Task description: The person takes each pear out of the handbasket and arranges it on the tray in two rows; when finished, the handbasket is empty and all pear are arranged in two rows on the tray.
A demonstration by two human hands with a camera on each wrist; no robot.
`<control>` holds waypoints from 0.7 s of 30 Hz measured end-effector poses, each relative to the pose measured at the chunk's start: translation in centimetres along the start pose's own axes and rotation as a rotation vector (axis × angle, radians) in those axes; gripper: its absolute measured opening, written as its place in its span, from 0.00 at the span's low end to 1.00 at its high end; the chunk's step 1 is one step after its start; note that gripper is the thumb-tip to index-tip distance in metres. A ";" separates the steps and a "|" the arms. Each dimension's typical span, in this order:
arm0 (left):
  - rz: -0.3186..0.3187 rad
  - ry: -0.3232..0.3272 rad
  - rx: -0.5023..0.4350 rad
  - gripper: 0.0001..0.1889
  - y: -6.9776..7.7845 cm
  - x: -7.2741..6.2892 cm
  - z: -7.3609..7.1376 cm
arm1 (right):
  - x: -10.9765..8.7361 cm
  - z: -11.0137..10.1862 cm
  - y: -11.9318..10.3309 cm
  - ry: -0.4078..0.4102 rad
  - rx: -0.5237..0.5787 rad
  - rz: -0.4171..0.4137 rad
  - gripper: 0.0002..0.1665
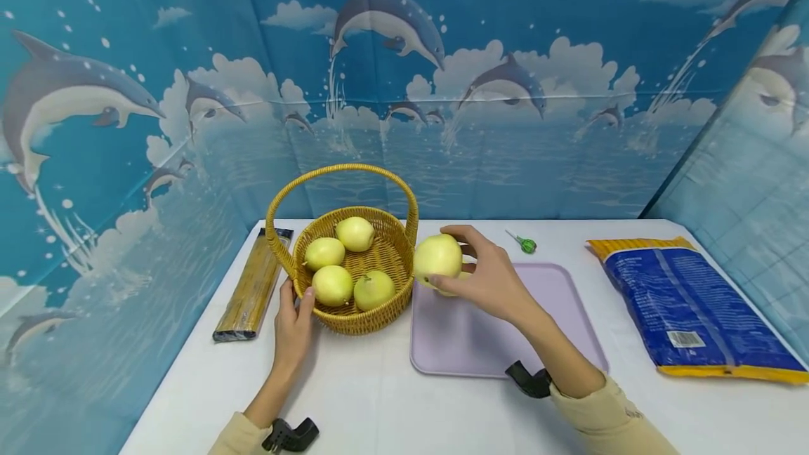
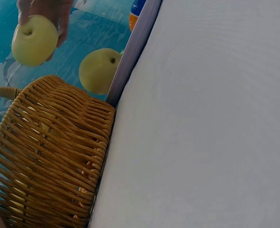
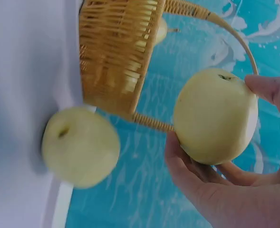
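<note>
A round pale yellow-green pear [image 1: 438,257] is held up in my right hand [image 1: 496,283], between thumb and fingers, beside the basket's right rim and over the tray's near-left part. A second pear [image 3: 80,147] rests on the lilac tray [image 1: 455,346], mostly hidden behind the right hand in the head view. The woven wicker basket [image 1: 363,321], with a tall arched handle [image 1: 341,167], stands left of the tray. Several pears [image 1: 374,291] lie in it. My left hand [image 1: 292,332] grips the basket's left rim, its thumb at the edge and fingers along the outer wall.
A flat pack of brownish sticks [image 1: 249,290] lies left of the basket. Behind the tray is a green-wrapped lollipop [image 1: 526,244]. A blue and yellow bag [image 1: 695,307] lies on the right. A dolphin-printed curtain [image 1: 404,139] borders the white table [image 1: 373,399].
</note>
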State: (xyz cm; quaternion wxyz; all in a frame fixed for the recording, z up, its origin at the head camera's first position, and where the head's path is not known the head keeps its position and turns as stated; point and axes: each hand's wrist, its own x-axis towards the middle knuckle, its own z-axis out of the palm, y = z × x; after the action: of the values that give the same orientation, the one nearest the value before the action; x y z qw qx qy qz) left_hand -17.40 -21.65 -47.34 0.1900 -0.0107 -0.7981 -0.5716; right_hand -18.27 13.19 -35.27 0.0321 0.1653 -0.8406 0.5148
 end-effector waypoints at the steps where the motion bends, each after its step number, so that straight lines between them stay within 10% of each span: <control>1: 0.001 0.000 0.001 0.30 0.0 0.0 0.1 | -0.3 -0.5 0.4 0.004 -0.013 0.000 0.45; 21: -0.003 0.007 0.017 0.29 0.0 0.0 0.0 | -0.8 -7.5 8.6 -0.053 -0.158 0.095 0.44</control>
State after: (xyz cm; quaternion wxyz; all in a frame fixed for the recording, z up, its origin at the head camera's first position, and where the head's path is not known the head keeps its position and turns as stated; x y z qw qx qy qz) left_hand -17.37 -21.68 -47.32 0.1920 -0.0061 -0.8025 -0.5649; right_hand -21.10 23.49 -39.30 -0.0017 0.1359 -0.8859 0.4434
